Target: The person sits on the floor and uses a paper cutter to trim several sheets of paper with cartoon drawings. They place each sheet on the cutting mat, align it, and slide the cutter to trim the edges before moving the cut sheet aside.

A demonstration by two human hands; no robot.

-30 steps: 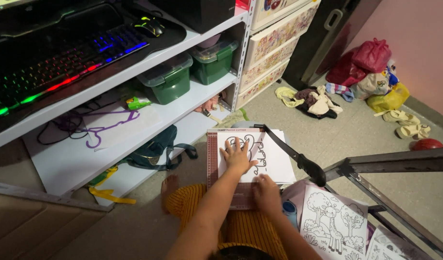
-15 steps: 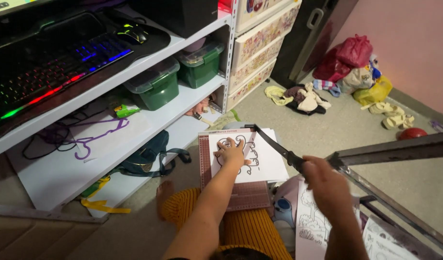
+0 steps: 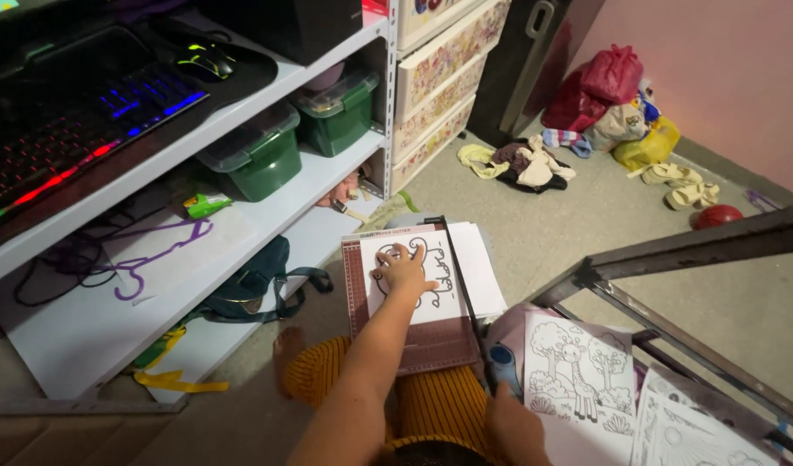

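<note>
Head view is showing a colouring sheet [image 3: 411,278] lying on a maroon paper trimmer [image 3: 413,341], which is resting across the person's lap above the floor [image 3: 586,233]. Left hand [image 3: 405,270] is pressing flat on the sheet, fingers spread, gripping nothing. Right hand [image 3: 514,429] is sitting at the trimmer's near right corner, closed on the blue handle [image 3: 502,362] of the black cutting arm [image 3: 459,272], which is running along the trimmer's right edge. Printed giraffe sheets [image 3: 579,367] are lying just right of the handle. Green storage bins [image 3: 260,155] are standing on the shelf [image 3: 241,229] well to the left.
</note>
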